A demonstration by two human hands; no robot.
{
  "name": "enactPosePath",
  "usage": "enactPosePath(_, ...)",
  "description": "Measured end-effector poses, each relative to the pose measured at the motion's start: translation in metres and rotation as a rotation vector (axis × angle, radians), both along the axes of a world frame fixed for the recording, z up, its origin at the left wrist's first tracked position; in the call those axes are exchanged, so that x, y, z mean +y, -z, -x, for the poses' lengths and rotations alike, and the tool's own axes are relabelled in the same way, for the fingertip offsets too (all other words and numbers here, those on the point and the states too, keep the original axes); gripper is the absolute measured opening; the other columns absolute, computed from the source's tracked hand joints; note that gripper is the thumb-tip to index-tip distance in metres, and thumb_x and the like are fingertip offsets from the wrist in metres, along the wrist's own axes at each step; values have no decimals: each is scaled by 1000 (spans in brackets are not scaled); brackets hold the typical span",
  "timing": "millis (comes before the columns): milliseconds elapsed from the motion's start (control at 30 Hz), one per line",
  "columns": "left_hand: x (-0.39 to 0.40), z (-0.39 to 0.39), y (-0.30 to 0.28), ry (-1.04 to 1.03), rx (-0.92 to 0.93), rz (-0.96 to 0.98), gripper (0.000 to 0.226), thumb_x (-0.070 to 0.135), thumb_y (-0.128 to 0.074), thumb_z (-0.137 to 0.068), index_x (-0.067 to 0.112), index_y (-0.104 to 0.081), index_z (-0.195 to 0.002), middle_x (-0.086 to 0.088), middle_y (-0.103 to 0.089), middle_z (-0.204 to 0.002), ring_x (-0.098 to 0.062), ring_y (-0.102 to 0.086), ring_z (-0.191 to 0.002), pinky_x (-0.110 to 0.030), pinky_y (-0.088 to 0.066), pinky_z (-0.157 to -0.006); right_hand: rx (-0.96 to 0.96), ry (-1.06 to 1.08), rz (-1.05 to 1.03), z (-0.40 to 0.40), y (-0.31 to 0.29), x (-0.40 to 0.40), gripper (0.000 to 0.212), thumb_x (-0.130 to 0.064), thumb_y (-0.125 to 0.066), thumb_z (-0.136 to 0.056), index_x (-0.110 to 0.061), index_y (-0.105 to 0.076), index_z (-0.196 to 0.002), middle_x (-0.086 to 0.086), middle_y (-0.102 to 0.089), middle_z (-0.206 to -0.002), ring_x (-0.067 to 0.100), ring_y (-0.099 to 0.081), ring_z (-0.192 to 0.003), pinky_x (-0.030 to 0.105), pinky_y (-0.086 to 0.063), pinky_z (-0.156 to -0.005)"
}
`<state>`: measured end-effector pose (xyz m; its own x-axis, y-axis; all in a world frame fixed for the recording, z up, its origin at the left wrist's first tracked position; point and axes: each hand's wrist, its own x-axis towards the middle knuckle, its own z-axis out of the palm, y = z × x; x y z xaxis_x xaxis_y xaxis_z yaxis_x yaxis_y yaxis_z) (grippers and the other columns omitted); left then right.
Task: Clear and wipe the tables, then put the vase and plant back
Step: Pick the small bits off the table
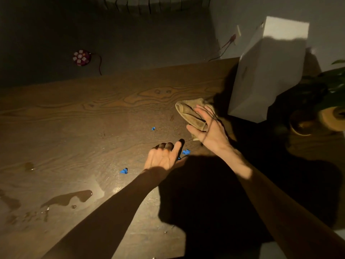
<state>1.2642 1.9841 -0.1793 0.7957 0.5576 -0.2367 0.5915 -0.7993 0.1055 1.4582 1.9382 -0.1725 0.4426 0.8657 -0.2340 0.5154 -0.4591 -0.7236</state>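
A round maroon gadget [81,57] with pale buttons sits on the dark floor at ten o'clock, its red cord [99,63] trailing right.

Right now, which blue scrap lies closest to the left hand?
The blue scrap just right of the left hand's forefinger, nearly touching it. The others lie apart: one nearer the camera, one farther up the table.

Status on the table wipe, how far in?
Early. Done: nothing clearly. In hand: right hand presses the cloth on the table; left hand reaches among blue scraps. Left: puddle, scraps, white box, plant.
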Motion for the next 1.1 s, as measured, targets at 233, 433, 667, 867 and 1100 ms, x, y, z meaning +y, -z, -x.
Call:
enactPosePath(233, 4, 22, 27, 263, -226, -98, 21, 25, -49, -95, 12, -65, -91, -5, -66, -64, -25, -61, -51, -27, -44, -38, -396, 13, -207, 34, -18, -28, 39, -33, -60, -89, -15, -61, -124, 7, -57, -124, 23, -55, -113, 39, -47, -95)
enactPosePath(433, 8, 30, -15, -577, -519, 426, 31, 21, -48, -103, 11, -57, -76, -7, -59, -59, -21, -56, -48, -29, -43, -49, -253, -220, -26, 64, -18, -47, 19, -29, -62, -96, -19, -64, -112, 0, -63, -96, 14, -62, -78, 34, -57, -67)
enactPosePath(667, 11, 66, -34, -1268, -835, 1305, 36, 1, -55, -96, 10, -45, -62, -5, -40, -53, -9, -32, -32, -20, -20, -34, -233, -190, 292, 75, -21, -42, 12, -26, -59, -99, -16, -62, -105, 4, -66, -100, 19, -67, -86, 27, -51, -67)
enactPosePath(867, 14, 91, -52, -1343, -864, 1580, 19, 6, -62, -93, -2, -65, -109, -3, -51, -56, -7, -38, -37, -16, -21, -32, -140, -206, 147, 80, -33, -3, 6, -18, -66, -95, -14, -63, -92, 0, -55, -98, 14, -58, -78, 23, -44, -66)
enactPosePath(1100, 20, 125, -48, -1405, -844, 1657, 37, 37, -66, -90, 18, -49, -65, 1, -37, -59, -7, -31, -44, -18, -21, -40, -107, -195, 153, 101, -24, 71, 34, -20, -68, -94, -15, -63, -127, 3, -75, -104, 19, -68, -100, 22, -47, -81)
